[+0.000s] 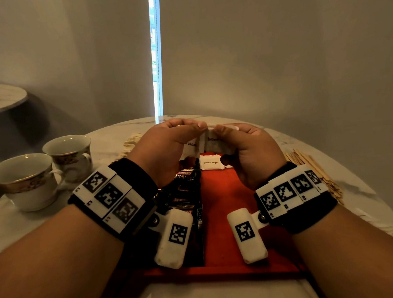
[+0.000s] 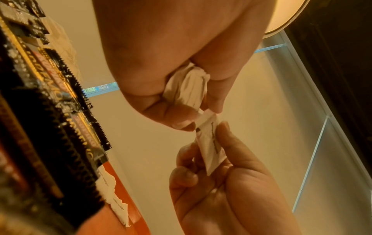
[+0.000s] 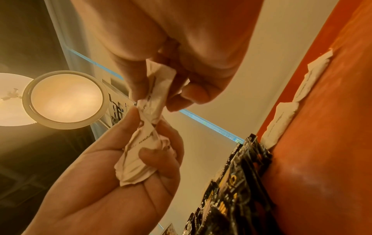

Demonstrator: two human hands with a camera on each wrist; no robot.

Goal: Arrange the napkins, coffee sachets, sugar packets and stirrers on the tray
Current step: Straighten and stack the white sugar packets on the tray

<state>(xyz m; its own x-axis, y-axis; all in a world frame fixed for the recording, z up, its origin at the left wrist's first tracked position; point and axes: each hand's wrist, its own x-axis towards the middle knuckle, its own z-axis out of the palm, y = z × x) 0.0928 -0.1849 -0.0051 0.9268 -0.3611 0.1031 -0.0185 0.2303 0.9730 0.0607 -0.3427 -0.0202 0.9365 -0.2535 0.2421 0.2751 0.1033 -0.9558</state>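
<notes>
Both hands hover over the far end of the red tray (image 1: 228, 239). My left hand (image 1: 185, 131) grips a bunch of white brown-sugar packets (image 2: 187, 87). My right hand (image 1: 231, 133) pinches the single sugar packet (image 2: 213, 159) at the edge of that bunch. In the right wrist view the right hand (image 3: 159, 93) is above and the left hand (image 3: 141, 135) below, with the crumpled packets (image 3: 138, 160) in its palm. Two sugar packets (image 3: 281, 117) lie on the tray's far end (image 1: 211, 163). Black coffee sachets (image 1: 187, 195) lie in a row on the tray's left side.
Wooden stirrers (image 1: 311, 167) lie on the marble table right of the tray. Napkins (image 1: 131, 141) sit beyond my left hand. Two gold-rimmed cups (image 1: 27, 180) stand at the left. A second round table (image 1: 1, 96) is at the far left.
</notes>
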